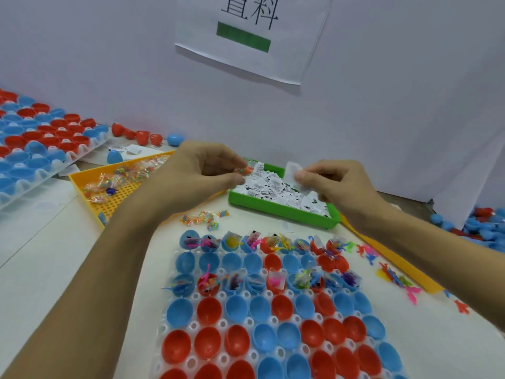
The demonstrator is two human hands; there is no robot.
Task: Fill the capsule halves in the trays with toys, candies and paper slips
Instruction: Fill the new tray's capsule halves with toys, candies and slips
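Both hands hovered over the far side of the white counter (41, 258): the left hand (202, 170) pinched a small clear packet of coloured candies (244, 170) between thumb and fingertips, and the right hand (332, 181) pinched a white folded paper slip (293, 170), just above the green plastic tray of printed paper slips (281, 207). Nearer the front edge lay the white moulded tray (207, 322) of red and blue plastic capsule halves (207, 337); its far row and third row held toys, candies and slips, the near rows sat bare. At the left side sat the orange perforated tray (120, 196) of candy packets, and loose rubbery toy figures (396, 280) trailed along the right side.
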